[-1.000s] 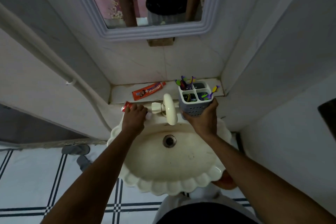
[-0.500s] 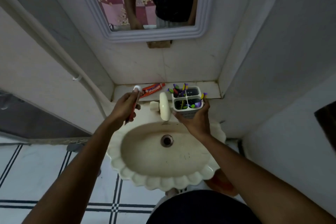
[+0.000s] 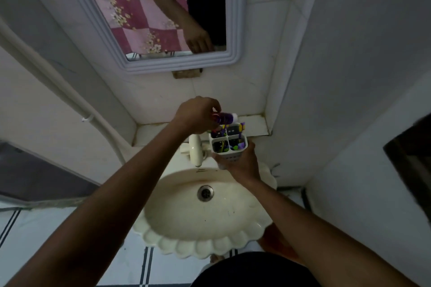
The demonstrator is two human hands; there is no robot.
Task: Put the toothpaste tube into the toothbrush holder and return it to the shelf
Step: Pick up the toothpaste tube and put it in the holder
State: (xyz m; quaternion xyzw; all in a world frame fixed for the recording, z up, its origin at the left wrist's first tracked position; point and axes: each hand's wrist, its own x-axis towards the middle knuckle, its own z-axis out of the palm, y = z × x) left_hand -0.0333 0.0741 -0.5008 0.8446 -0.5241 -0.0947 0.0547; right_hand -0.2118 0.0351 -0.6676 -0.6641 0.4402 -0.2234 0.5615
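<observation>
Here toothpaste tube (image 3: 224,117) lies level, cap pointing right

Pale tiled shelf (image 3: 253,124) behind basin (image 3: 205,228)

A small home bathroom: a cream scalloped washbasin (image 3: 205,212) with a drain (image 3: 205,193) and tap (image 3: 194,150) sits below a grey-framed wall mirror (image 3: 149,18). White tiled walls (image 3: 349,53) enclose a narrow shelf (image 3: 254,124) behind the basin's back edge, above a striped tile floor (image 3: 70,240).
</observation>
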